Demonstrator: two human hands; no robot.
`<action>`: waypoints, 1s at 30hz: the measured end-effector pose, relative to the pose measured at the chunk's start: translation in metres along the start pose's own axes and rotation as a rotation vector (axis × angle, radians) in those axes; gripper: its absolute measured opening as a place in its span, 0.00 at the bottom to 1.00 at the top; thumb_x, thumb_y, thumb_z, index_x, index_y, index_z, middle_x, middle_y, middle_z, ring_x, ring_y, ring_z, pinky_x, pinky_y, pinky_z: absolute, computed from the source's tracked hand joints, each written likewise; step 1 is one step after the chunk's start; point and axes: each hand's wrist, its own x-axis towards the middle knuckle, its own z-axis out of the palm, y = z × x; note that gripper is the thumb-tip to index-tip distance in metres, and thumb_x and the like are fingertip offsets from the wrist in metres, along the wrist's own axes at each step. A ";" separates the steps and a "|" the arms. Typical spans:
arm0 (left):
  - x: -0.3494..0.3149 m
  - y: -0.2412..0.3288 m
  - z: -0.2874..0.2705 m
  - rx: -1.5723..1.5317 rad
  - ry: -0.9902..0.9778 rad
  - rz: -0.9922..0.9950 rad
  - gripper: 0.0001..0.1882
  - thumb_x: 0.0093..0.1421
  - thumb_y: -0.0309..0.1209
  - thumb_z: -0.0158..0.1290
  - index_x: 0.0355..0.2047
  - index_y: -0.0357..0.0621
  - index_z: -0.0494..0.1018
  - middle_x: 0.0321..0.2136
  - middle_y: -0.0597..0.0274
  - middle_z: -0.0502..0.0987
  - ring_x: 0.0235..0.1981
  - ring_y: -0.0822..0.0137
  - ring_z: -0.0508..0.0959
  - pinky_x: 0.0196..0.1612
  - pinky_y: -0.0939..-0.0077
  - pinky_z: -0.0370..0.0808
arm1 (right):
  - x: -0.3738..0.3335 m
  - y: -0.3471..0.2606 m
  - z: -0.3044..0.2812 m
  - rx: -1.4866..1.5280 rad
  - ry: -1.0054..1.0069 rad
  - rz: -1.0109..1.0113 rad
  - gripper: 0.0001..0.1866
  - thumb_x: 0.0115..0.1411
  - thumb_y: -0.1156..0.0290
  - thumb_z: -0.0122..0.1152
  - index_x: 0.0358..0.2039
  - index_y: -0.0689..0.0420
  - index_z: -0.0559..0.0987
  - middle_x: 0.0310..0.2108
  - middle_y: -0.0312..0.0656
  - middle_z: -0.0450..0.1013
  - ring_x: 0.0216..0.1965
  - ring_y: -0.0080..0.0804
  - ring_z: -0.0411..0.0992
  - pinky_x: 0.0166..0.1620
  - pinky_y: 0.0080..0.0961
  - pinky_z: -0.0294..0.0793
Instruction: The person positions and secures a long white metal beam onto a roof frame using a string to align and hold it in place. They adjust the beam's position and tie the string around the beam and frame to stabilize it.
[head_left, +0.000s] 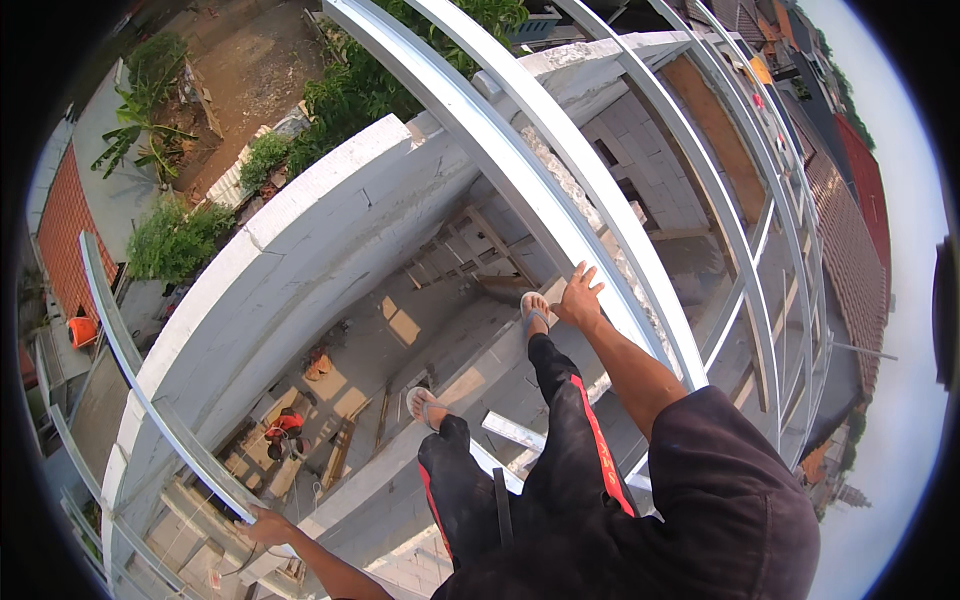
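My left hand [268, 527], at the lower left, is closed around the near end of a slim silver metal roof beam [185, 455]. My right hand [580, 298] lies with its fingers spread on the edge of a wide silver metal beam [520, 170] that runs up and away. Between my hands, my sandaled feet, the left [427, 408] and the right [535, 312], stand apart on a narrow concrete ledge [475, 375]. A short white metal piece [513, 430] lies between my legs.
Far below the ledge is a rough floor [385, 345], where a person in red [285, 425] is among wooden boards. A pale block wall [290, 215] curves along the left. More metal beams [740, 230] rise at the right, with tiled roofs [845, 290] beyond.
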 end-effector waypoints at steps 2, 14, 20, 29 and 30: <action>-0.055 0.035 -0.039 -0.213 0.050 -0.165 0.28 0.67 0.42 0.56 0.56 0.29 0.69 0.48 0.35 0.77 0.47 0.38 0.80 0.49 0.50 0.78 | 0.001 0.009 0.002 -0.005 -0.031 -0.012 0.69 0.51 0.51 0.76 0.70 0.81 0.36 0.71 0.79 0.36 0.72 0.81 0.39 0.71 0.64 0.46; -0.353 0.341 -0.265 -1.250 -1.407 -0.637 0.19 0.75 0.40 0.44 0.53 0.37 0.73 0.23 0.69 0.72 0.12 0.83 0.57 0.13 0.85 0.52 | -0.004 0.031 -0.034 -0.091 -0.185 -0.281 0.38 0.59 0.58 0.61 0.67 0.63 0.65 0.74 0.65 0.44 0.74 0.77 0.37 0.67 0.77 0.47; -0.407 0.452 -0.354 -1.353 -1.838 -0.293 0.19 0.75 0.43 0.46 0.49 0.39 0.76 0.21 0.71 0.70 0.13 0.85 0.57 0.15 0.86 0.50 | 0.020 0.060 -0.010 0.112 -0.149 -0.405 0.39 0.57 0.50 0.66 0.63 0.61 0.69 0.74 0.67 0.43 0.73 0.78 0.34 0.67 0.75 0.47; -0.478 0.531 -0.375 -1.298 -1.874 0.264 0.22 0.75 0.47 0.47 0.45 0.40 0.79 0.19 0.74 0.67 0.13 0.85 0.57 0.17 0.86 0.51 | 0.086 0.147 -0.016 0.533 -0.292 -0.499 0.43 0.57 0.50 0.69 0.65 0.64 0.68 0.64 0.61 0.65 0.67 0.57 0.63 0.63 0.46 0.69; -0.481 0.542 -0.383 -1.269 -1.859 0.363 0.22 0.74 0.47 0.47 0.43 0.39 0.79 0.18 0.75 0.65 0.16 0.83 0.59 0.21 0.84 0.55 | 0.091 0.160 -0.025 0.687 -0.222 -0.405 0.42 0.57 0.50 0.69 0.64 0.64 0.70 0.61 0.61 0.69 0.64 0.53 0.67 0.61 0.43 0.71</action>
